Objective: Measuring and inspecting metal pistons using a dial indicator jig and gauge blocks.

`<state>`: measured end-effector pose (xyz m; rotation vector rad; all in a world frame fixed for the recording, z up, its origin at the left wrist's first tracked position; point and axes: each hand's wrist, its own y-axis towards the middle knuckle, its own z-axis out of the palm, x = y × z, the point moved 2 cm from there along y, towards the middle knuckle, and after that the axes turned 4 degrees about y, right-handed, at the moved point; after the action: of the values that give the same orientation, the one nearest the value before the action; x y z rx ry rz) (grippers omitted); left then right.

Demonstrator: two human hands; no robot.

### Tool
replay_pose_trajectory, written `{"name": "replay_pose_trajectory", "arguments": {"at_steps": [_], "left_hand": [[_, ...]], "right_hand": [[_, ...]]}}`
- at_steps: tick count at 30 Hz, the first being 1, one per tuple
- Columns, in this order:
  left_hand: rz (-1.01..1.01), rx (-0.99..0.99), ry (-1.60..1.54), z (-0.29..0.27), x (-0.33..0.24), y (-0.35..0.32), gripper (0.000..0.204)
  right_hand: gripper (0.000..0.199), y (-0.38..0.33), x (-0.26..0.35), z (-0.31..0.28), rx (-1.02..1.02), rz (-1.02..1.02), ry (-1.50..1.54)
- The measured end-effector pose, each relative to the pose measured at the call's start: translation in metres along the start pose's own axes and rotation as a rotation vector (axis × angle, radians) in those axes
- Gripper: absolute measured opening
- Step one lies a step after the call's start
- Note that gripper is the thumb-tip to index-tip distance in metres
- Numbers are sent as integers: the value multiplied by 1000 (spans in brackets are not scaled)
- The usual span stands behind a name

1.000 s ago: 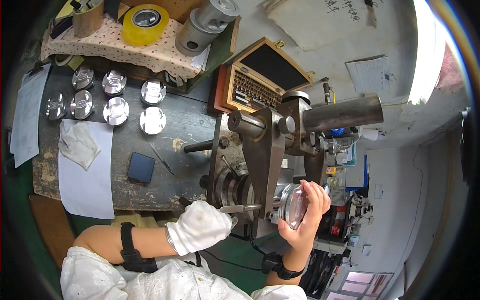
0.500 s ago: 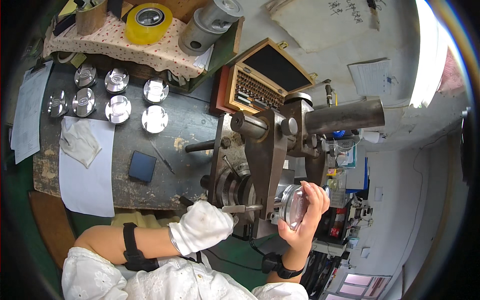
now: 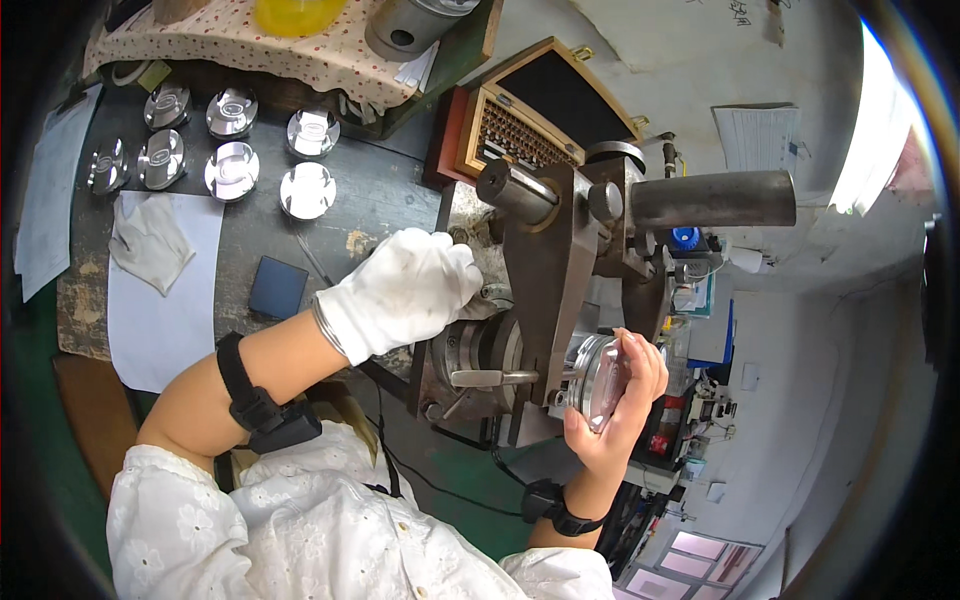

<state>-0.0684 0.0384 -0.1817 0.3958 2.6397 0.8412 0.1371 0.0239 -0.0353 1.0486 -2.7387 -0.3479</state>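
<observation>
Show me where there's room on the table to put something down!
Bare table lies between the rightmost discs and the machine, plus bare paper on the near side of the cloth. It's crowded among the discs and around the machine, where the left hand is and the right hand grips another disc.

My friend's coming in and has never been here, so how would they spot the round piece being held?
Find the big dark metal machine mid-view. At its lower right, a bare right hand grips a shiny round metal piece. Unlike the seven similar discs on the bench, this one is held in a hand.
</observation>
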Motion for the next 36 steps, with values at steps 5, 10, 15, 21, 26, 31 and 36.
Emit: {"name": "replay_pose_trajectory", "arguments": {"at_steps": [5,10,15,21,26,31,36], "left_hand": [[51,34,79,-8,-1,-1,6],[29,26,52,-10,-1,3,7],[0,60,-206,-13,1,-2,6],[29,11,23,-26,-11,-16,12],[-8,45,-96,-29,-17,-26,15],[-23,-5,18,-30,-20,-31,33],[-93,79,-95,-39,-19,-34,22]], "right_hand": [[79,-3,-1,0,-18,11,48],[79,-2,-1,0,-18,-3,25],[79,-1,-2,0,-15,-8,8],[78,-1,-3,3,-54,-4,26],[80,-3,-6,4,-96,-9,12],[78,-1,-4,4,-105,-30,17],[77,3,-3,2,-79,-51,16]]}}
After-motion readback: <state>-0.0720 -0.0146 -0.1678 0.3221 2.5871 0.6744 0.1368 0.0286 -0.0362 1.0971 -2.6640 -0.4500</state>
